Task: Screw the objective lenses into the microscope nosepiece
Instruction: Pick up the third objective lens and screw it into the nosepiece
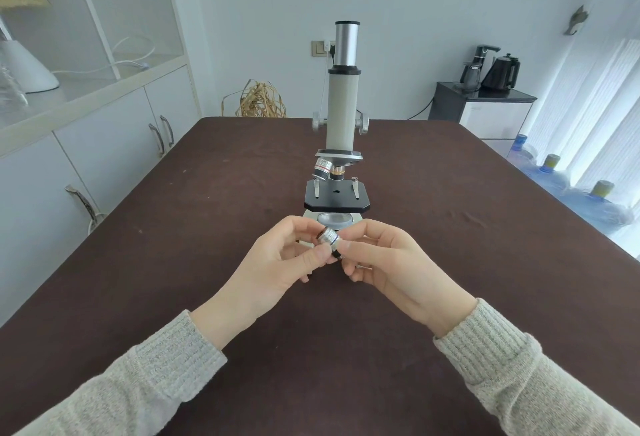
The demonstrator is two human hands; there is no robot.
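Between the two hands, a loose lens (329, 237) is held above the table (173, 227). It is pinched from the left side by the thumb and fingers of the left hand (277, 262), and from the right side by the thumb and fingers of the right hand (391, 262). The lens is tilted, with its silver barrel up and a dark end down toward the palms. Both hands are closed on it, and their fingertips almost touch each other. Just beyond the hands the microscope (341, 113) is standing upright on the table. Under its nosepiece (341, 155), two lenses are already fitted: a silver one (321, 169) on the left and a gold-ringed one (336, 171) beside it. Below them the black stage (337, 197) is seen, and the round mirror (335, 219) is right behind the fingertips. Grey knitted sleeves (138, 376) cover both wrists.
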